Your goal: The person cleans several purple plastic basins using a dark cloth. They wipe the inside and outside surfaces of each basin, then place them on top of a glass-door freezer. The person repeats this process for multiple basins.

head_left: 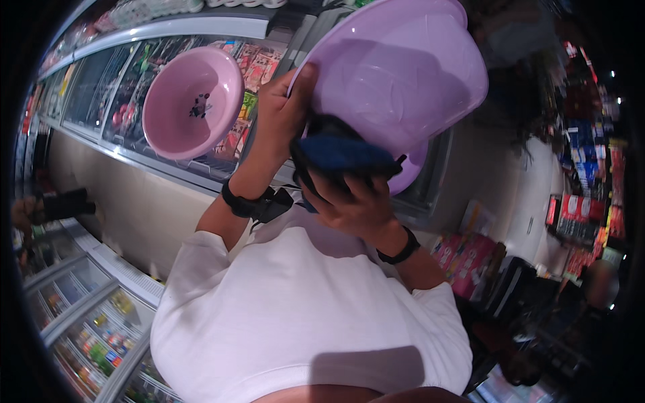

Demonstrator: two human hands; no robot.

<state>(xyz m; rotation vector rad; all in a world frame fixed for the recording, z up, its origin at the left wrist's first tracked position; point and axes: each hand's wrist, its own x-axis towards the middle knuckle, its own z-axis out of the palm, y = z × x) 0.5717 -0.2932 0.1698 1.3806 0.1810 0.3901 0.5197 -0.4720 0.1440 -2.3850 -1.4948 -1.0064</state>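
Observation:
My left hand [284, 108] grips the rim of a large purple plastic basin [383, 75], thumb on its inner face. The basin is tilted, its hollow facing me. Just below it, my right hand [352, 201] holds a dark blue cloth with black edging [342, 153], bunched against the lower part of the basin. Part of another purple plastic piece [410, 169] shows beneath the basin, partly hidden. To the left, a pink plastic basin [194, 103] with a small printed picture inside rests on the glass top of a chest freezer [166, 169].
Packaged foods [259, 63] lie under the freezer glass. More glass-topped freezers [95, 302] stand at lower left. Shelves of packaged goods [579, 216] line the right side, with pink cartons [466, 259] nearer me. A person's arm [30, 211] is at the far left.

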